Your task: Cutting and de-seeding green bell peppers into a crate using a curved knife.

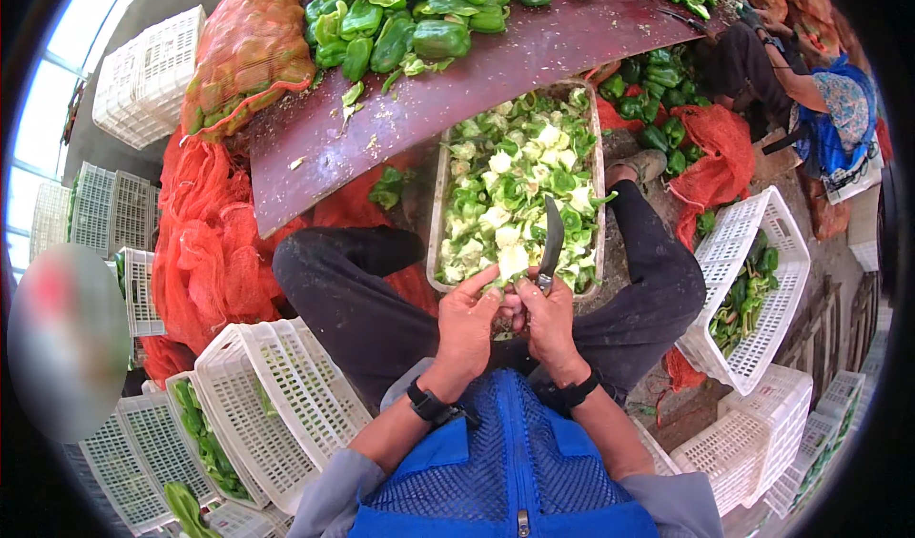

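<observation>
My right hand [551,326] grips a small curved knife [553,243], its dark blade pointing up and away from me. Close beside it, my left hand [467,324] has its fingers closed at a pale green-white pepper core [512,260]. The fingers partly hide where that piece is pinched. Both hands are over the near edge of a shallow tray [440,204], between my bent legs. Cut pepper cores and stem ends [534,157], white and light green, fill the tray.
A reddish board [286,181] ahead carries a heap of green peppers [410,23]. A full net sack [253,52] stands left, above loose red netting [205,243]. White crates [276,385] flank me; one at right [762,281] holds peppers. Another person [810,90] sits far right.
</observation>
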